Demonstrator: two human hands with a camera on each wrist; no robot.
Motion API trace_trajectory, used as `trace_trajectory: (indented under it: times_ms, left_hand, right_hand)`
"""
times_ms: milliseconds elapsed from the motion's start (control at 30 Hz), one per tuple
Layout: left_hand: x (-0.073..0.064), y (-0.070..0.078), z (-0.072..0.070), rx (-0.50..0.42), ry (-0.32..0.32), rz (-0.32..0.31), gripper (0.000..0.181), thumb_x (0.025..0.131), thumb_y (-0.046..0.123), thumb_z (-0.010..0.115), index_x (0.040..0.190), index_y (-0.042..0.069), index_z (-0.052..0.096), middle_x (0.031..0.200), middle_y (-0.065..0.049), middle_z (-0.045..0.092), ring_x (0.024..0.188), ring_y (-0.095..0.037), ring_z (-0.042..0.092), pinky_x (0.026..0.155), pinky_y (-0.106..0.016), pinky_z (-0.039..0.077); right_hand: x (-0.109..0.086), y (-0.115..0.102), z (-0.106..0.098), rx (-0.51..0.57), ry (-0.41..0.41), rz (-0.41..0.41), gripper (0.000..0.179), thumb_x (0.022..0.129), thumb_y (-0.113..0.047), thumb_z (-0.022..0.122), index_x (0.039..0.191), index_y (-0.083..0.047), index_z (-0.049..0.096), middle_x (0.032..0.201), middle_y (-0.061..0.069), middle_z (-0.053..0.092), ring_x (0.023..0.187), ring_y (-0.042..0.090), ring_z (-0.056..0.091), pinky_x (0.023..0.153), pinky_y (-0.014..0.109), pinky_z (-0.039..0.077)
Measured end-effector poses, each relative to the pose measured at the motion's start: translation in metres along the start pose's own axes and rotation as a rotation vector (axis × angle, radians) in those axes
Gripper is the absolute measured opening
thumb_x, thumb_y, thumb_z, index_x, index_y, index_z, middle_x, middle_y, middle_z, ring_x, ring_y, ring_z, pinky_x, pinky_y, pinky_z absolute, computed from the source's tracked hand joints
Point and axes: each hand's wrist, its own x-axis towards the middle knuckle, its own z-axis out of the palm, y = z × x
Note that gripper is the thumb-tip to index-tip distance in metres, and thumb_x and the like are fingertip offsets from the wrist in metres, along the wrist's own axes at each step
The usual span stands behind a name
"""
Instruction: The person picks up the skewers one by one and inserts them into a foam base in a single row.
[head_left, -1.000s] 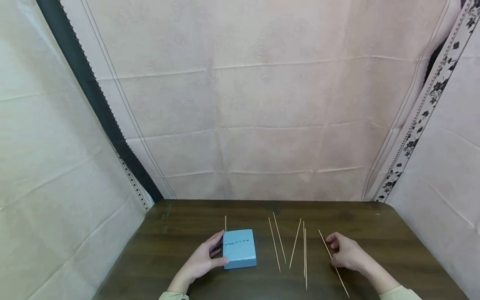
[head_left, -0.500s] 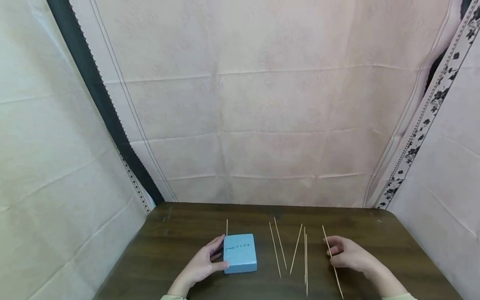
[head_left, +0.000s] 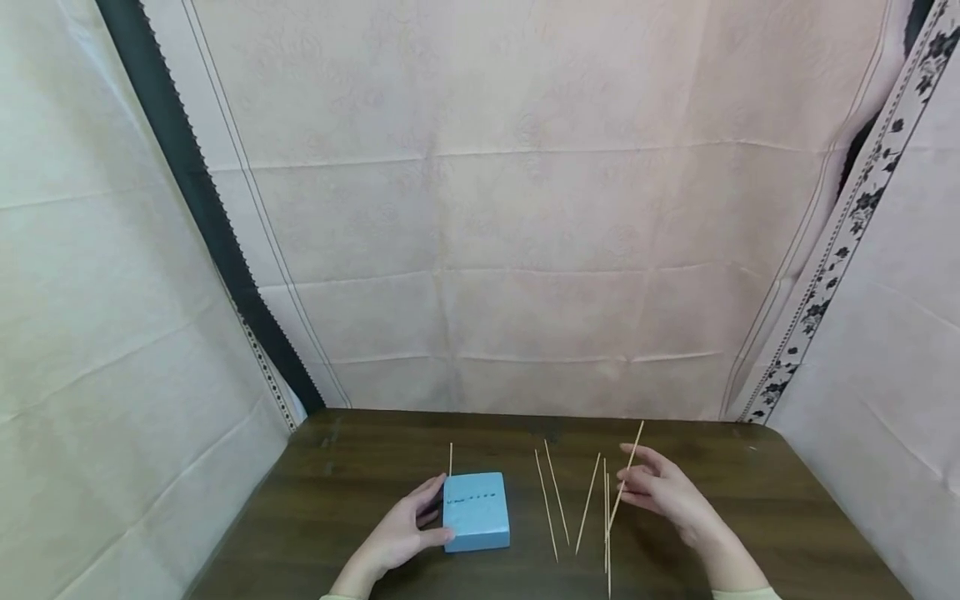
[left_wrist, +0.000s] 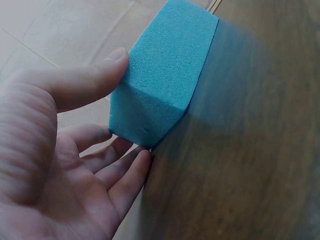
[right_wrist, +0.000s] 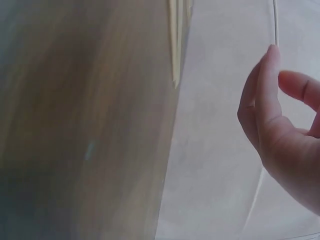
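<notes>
My left hand (head_left: pixel 397 529) holds a light blue foam block (head_left: pixel 476 512) by its left side, thumb at the near corner. A line of small dark marks runs across its top. In the left wrist view the thumb presses one face of the foam block (left_wrist: pixel 170 55), and fingertips touch its lower edge. My right hand (head_left: pixel 671 492) pinches a thin wooden skewer (head_left: pixel 639 433), tilted with its top to the right, above the table. The right hand (right_wrist: pixel 280 120) has its fingers bent toward the thumb in the right wrist view.
Several loose skewers (head_left: pixel 588 504) lie on the dark wooden table (head_left: pixel 360 475) between the hands. Another skewer (head_left: pixel 451 457) shows behind the block; whether it touches the block I cannot tell. Pale cloth (head_left: pixel 525 250) hangs behind and at both sides.
The right hand has lifted its skewer and moved left toward the loose skewers; the skewer now leans the other way. The left hand and foam block stay in place.
</notes>
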Motion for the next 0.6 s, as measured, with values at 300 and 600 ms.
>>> trace_trajectory:
  times_ms: [300, 600]
  left_hand:
    - [-0.001, 0.001, 0.0, 0.013, 0.003, -0.006, 0.094, 0.093, 0.023, 0.086, 0.167, 0.003, 0.033, 0.17, -0.03, 0.027, 0.154, -0.049, 0.033, 0.117, -0.056, 0.045]
    - [-0.001, -0.001, 0.001, 0.014, 0.001, -0.001, 0.093, 0.094, 0.019, 0.085, 0.168, 0.003, 0.031, 0.17, -0.032, 0.026, 0.152, -0.051, 0.034, 0.116, -0.058, 0.046]
  right_hand:
    - [0.012, -0.013, 0.036, 0.113, 0.123, 0.003, 0.048, 0.108, -0.004, 0.055, 0.152, 0.008, 0.042, 0.111, 0.014, 0.068, 0.098, 0.02, 0.07, 0.088, 0.03, 0.064]
    - [0.019, -0.02, 0.066, 0.22, 0.145, -0.031, 0.04, 0.109, -0.005, 0.057, 0.146, 0.007, 0.047, 0.11, 0.012, 0.068, 0.094, 0.017, 0.071, 0.088, 0.029, 0.064]
